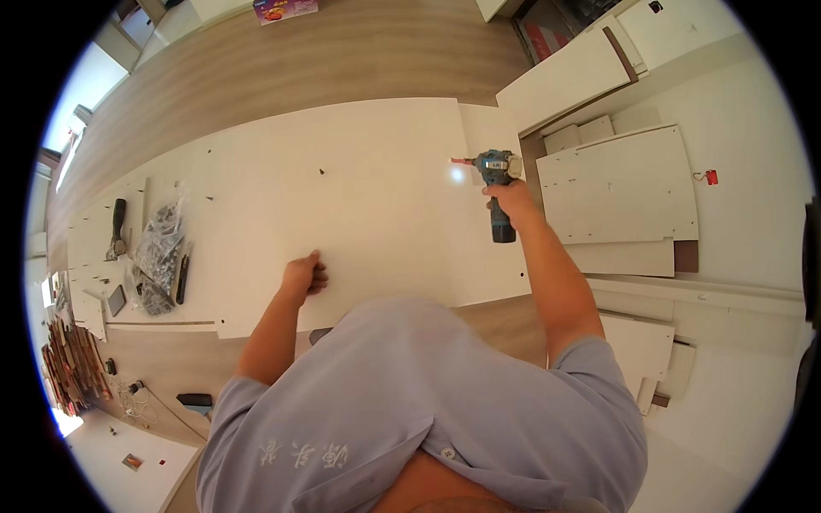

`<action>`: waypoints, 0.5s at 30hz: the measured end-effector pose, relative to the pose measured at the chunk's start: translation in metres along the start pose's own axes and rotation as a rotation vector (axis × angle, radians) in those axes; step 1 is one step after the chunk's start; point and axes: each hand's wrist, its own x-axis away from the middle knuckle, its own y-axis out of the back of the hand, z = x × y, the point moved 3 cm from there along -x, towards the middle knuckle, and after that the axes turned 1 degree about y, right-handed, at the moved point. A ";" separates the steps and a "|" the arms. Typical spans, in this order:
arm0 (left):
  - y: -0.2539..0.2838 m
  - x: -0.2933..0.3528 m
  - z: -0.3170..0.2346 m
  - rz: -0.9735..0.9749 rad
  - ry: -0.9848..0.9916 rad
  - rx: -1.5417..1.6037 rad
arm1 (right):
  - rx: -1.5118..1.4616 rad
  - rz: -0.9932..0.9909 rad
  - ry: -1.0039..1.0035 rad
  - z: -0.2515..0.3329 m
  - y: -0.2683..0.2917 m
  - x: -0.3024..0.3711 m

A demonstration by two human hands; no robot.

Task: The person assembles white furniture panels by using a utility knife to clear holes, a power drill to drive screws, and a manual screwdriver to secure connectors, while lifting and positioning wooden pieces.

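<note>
My right hand (516, 201) grips a cordless drill (496, 168) by its handle, above the right part of a large white panel (385, 197). The drill's reddish tip points left, and its light makes a bright spot on the panel. Over the near edge of the panel, my left hand (305, 275) is curled closed. Whatever may be inside those fingers is hidden. A small dark screw (321, 172) stands out on the panel, farther away than my left hand.
Clear plastic bags of hardware (160, 248) lie on the left part of the panel. Beside them are a hammer-like tool (118, 227) and a black utility knife (182, 279). More white panels (616, 192) lean against the right wall. A printed box (285, 10) sits on the wood floor.
</note>
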 end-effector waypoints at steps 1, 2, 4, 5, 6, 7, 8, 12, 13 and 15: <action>0.014 0.006 0.007 -0.027 0.032 0.071 | 0.078 0.019 0.018 0.011 0.002 -0.007; 0.021 0.008 0.011 -0.050 0.066 0.139 | 0.156 0.034 0.034 0.020 0.004 -0.014; 0.021 0.004 0.009 -0.034 0.047 0.126 | 0.344 0.102 0.036 0.036 0.007 -0.034; 0.018 0.002 0.009 -0.024 0.041 0.121 | 0.442 0.137 0.035 0.043 0.008 -0.043; 0.015 0.001 0.007 -0.035 0.037 0.110 | 0.549 0.156 0.024 0.058 0.004 -0.050; 0.012 0.001 0.004 -0.047 0.033 0.098 | 0.654 0.173 0.013 0.073 -0.002 -0.056; 0.013 0.003 0.001 -0.061 0.022 0.083 | 0.755 0.189 0.008 0.084 -0.009 -0.059; 0.015 0.000 0.006 -0.041 0.027 0.099 | 0.806 0.201 -0.019 0.100 -0.020 -0.066; 0.014 0.001 0.001 -0.054 0.019 0.082 | 0.818 0.190 -0.008 0.095 -0.016 -0.068; 0.011 0.006 0.004 -0.056 0.025 0.061 | 0.813 0.198 -0.031 0.084 -0.012 -0.067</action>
